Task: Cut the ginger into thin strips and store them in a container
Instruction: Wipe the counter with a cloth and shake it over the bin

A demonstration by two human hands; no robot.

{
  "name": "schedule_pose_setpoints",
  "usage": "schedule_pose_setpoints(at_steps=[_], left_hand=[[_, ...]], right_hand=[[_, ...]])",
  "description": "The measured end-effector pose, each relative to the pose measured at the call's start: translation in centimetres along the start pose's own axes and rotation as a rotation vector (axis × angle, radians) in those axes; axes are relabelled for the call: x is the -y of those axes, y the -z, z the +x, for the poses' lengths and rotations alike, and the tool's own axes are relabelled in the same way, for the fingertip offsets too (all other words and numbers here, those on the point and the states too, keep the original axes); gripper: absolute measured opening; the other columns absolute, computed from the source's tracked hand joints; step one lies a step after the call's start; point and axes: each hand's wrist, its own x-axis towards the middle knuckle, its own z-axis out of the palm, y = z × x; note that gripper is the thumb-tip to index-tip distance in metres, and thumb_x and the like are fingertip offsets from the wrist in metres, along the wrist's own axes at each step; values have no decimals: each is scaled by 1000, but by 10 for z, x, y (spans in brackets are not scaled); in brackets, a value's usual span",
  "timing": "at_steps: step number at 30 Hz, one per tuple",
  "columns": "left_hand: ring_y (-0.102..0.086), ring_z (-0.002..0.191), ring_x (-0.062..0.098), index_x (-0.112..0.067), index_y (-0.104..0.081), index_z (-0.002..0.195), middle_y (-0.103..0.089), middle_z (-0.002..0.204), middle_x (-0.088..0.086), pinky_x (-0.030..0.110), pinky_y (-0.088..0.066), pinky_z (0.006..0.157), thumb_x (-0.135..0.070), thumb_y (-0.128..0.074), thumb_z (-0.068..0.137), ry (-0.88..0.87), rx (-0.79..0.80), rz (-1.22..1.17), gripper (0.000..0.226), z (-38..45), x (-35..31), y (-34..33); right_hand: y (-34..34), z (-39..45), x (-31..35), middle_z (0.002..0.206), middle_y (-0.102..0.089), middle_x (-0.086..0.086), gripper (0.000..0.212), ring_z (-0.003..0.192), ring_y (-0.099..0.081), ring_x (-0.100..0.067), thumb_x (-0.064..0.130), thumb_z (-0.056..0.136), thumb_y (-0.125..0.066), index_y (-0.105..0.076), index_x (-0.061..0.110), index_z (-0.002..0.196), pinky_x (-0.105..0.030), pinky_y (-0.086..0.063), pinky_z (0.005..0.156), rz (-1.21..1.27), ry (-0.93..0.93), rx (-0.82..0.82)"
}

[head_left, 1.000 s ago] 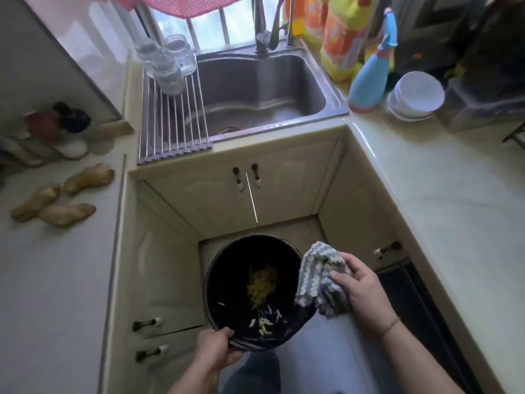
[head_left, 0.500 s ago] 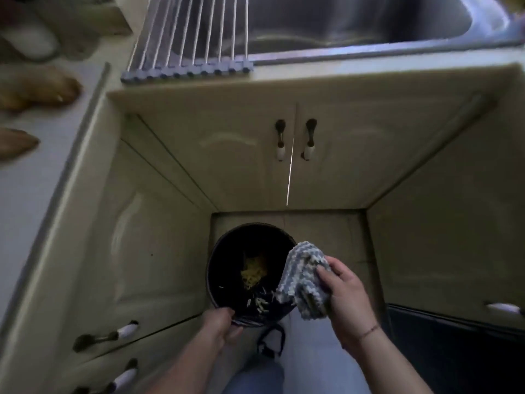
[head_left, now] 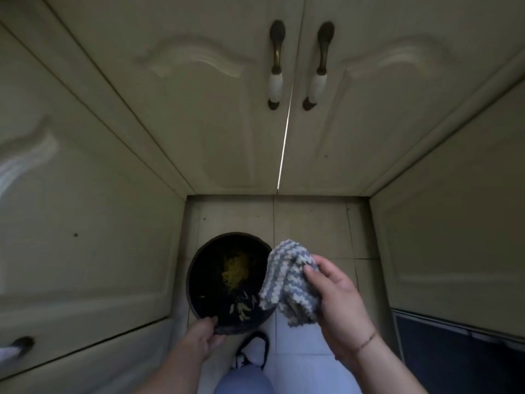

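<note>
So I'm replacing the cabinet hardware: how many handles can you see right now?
3. Two handles hang side by side on the double doors straight ahead, left one, right one. A third shows at the lower left edge, blurred. Others may lie outside the view.

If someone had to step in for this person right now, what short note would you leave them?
Left hand has its grip on the near rim of the dark bin on the floor.
Right hand holds the bunched grey-and-white cloth over the bin's right edge.
Yellow shreds and pale scraps lie inside the bin.
No ginger, knife or container in view, so cutting progress can't be judged.
Probably next: finish with the cloth, set the bin down.
</note>
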Motion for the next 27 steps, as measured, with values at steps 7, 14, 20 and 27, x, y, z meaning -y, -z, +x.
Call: schedule_pose_setpoints(at_steps=[7, 14, 20, 27], left_hand=[[-54, 128, 34, -7, -49, 147, -56, 143, 15, 44, -44, 106, -74, -44, 89, -140, -63, 18, 89, -62, -5, -10], [-73, 97, 31, 3, -69, 121, -71, 116, 25, 38, -59, 75, -34, -47, 104, -340, 651, -55, 46, -389, -16, -21], [-72, 79, 11, -4, -70, 103, -79, 89, 5, 20, -54, 67, 5, -72, 87, -1023, 434, 252, 18, -547, -31, -7], [-69, 88, 22, -2, -64, 106, -71, 98, 15, 30, -57, 77, -15, -80, 68, -1134, 712, 132, 44, -637, -65, -1]], right_hand=[[-10, -29, 15, 84, -78, -6, 8, 66, -74, -13, 9, 106, -52, -59, 13, 105, -30, -60, 54, 48, -10, -8], [-10, -158, 94, 96, -79, -18, 13, 81, -75, -28, 11, 99, -68, -57, 13, 106, -44, -61, 75, -158, 54, 127], [1, -273, 196, 116, -74, -1, 81, 104, -73, -13, 42, 49, -92, -62, 24, 123, -29, -58, 94, -395, 309, 242], [6, -297, 263, 81, -79, 1, 19, 78, -70, -7, -6, 97, -65, -74, 10, 92, -20, -56, 65, -296, 579, 51]])
